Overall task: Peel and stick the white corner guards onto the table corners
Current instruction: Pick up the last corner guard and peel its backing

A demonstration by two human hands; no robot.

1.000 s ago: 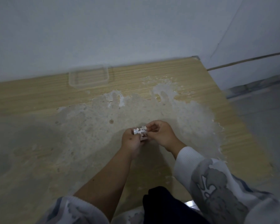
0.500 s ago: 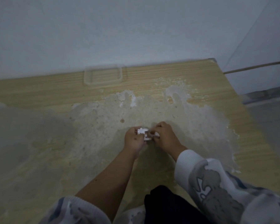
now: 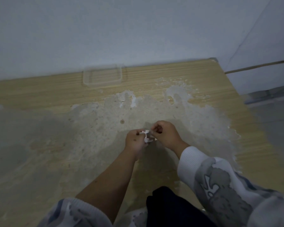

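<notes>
A small white corner guard (image 3: 147, 136) sits between the two hands, held just above the middle of the table (image 3: 203, 76). The left hand (image 3: 135, 142) has its fingers curled round the guard's left side, gripping it from below and behind. The right hand (image 3: 165, 135) meets it from the right, its thumb and forefinger pinched together at the guard's upper right edge; whether they hold the guard itself or a backing strip is too blurred to tell. The other fingers of that hand are curled in toward the palm. The two hands almost touch across the guard.

The left forearm is bare, with its sleeve (image 3: 75, 213) pushed up near the elbow; the right sleeve (image 3: 208, 174) is white with a grey pattern and reaches the wrist.

The table is light wood, and a wide pale rough patch (image 3: 97, 131) covers most of its middle and near part under the hands. Far from the hands, to the left and close to the wall (image 3: 138, 30), stands a clear shallow plastic tray (image 3: 102, 77). The table's far right corner (image 3: 213, 59) lies well apart from the hands.
</notes>
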